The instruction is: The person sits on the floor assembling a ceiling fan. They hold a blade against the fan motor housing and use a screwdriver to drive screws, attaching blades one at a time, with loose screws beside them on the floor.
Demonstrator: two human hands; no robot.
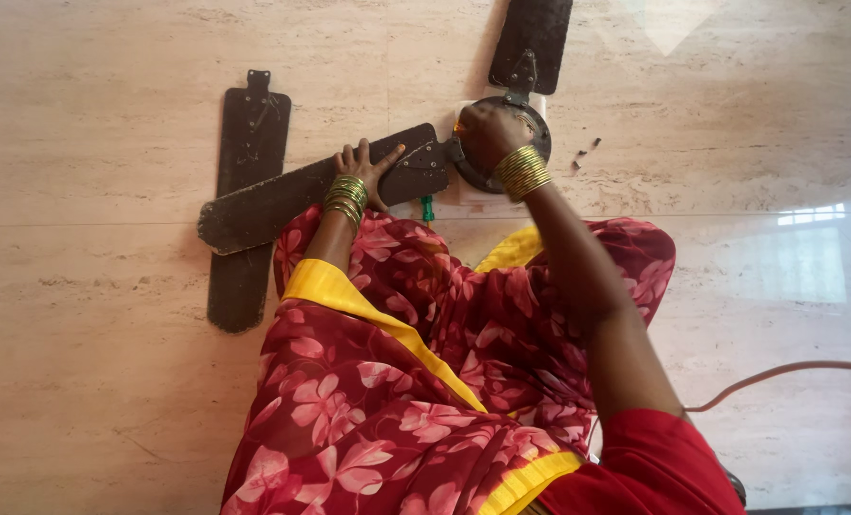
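On the pale stone floor [111,401], fastening a fan blade [292,195] to the motor hub [540,129]: left hand [363,172] spread flat, pinning it; right hand [487,132] clenched at the joint, tool hidden. Next, probably, firm steadying while tightening.

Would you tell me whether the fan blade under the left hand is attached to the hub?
Attached, apparently: the blade has its bracket meeting the hub.
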